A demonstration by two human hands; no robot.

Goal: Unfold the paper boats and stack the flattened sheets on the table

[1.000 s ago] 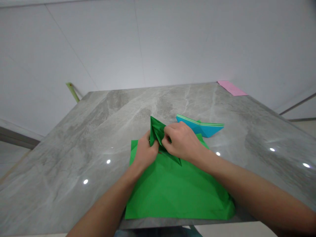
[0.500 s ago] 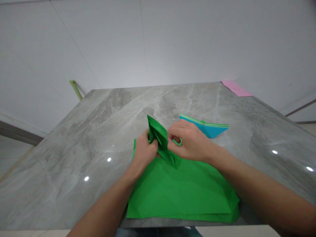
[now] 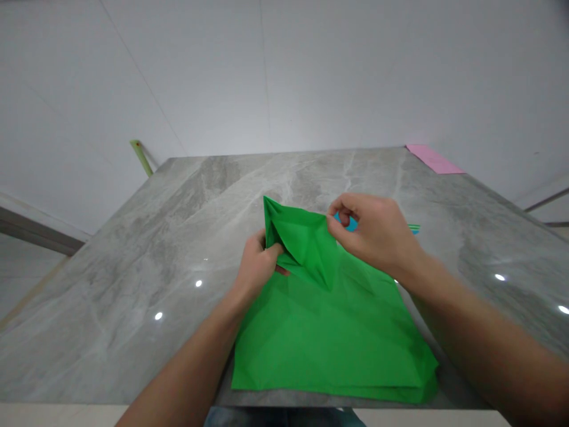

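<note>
A folded green paper piece (image 3: 302, 243) is held up between both hands above a stack of flat green paper sheets (image 3: 333, 344) near the table's front edge. My left hand (image 3: 258, 267) grips the piece's left side, fingers closed round it. My right hand (image 3: 377, 234) pinches its upper right corner between thumb and forefinger. A blue folded paper boat (image 3: 353, 224) with a striped rim lies just behind my right hand, mostly hidden by it.
The grey marble table (image 3: 133, 267) has a pink sheet (image 3: 433, 159) at its far right corner. A green stick (image 3: 142, 157) leans by the far left corner against the white wall.
The folded green piece has been pulled open wider. My right hand moved right and up, pinching the corner, and now covers most of the blue boat. The view shifted slightly.
</note>
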